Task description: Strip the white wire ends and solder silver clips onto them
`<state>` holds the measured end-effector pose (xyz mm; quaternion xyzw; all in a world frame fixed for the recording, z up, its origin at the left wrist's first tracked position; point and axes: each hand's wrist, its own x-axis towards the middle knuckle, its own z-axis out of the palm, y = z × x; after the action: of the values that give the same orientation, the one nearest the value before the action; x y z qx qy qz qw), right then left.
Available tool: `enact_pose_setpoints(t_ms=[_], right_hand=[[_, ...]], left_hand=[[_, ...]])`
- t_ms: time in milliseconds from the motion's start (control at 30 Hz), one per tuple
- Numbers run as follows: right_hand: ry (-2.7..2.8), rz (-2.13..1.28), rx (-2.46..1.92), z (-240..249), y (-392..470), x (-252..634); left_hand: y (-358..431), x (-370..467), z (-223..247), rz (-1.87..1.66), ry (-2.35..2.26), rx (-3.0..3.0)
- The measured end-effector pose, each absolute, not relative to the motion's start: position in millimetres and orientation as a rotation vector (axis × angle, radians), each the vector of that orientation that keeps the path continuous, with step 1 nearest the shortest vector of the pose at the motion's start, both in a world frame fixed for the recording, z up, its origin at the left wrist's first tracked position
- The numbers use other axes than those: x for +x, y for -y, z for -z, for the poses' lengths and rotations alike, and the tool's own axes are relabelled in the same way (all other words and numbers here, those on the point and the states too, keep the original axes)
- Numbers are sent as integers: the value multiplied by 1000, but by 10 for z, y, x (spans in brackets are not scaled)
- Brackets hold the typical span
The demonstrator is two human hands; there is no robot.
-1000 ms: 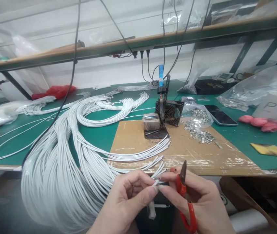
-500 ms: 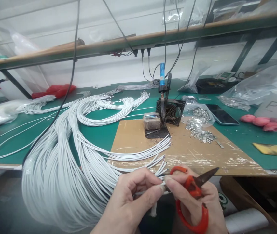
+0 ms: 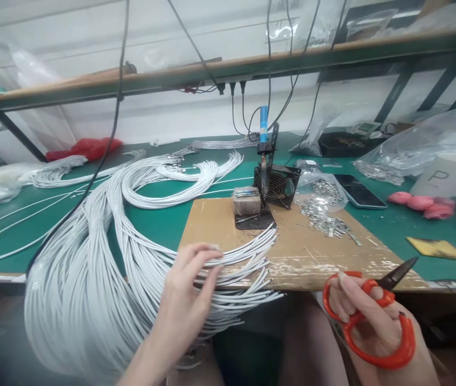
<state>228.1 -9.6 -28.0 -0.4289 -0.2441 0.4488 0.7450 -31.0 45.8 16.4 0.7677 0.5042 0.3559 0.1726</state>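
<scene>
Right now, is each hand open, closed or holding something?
Left hand: partly open, among the white wires; can't tell if it's touching any.
Right hand: closed, holding scissors.

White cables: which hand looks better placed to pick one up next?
Probably the left hand: it is open and right by the white cables, though whether it touches any is unclear. The right hand is well apart from them and holds the red-handled scissors.

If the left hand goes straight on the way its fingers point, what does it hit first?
Probably the wires spread over the cardboard just ahead; depth is unclear, so the left hand might pass above them.
</scene>
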Motion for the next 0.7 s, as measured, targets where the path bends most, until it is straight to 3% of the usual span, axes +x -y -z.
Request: enact_pose_setpoints(t_ms=[267,700], right_hand=[[601,-918,-1022,280,165,2498],[512,-1071,-1135,419,219,2564]], left_hand=[[-967,-687,-261,-492,-1411,2366],[-1000,-253,-328,-131,-1389,2584]])
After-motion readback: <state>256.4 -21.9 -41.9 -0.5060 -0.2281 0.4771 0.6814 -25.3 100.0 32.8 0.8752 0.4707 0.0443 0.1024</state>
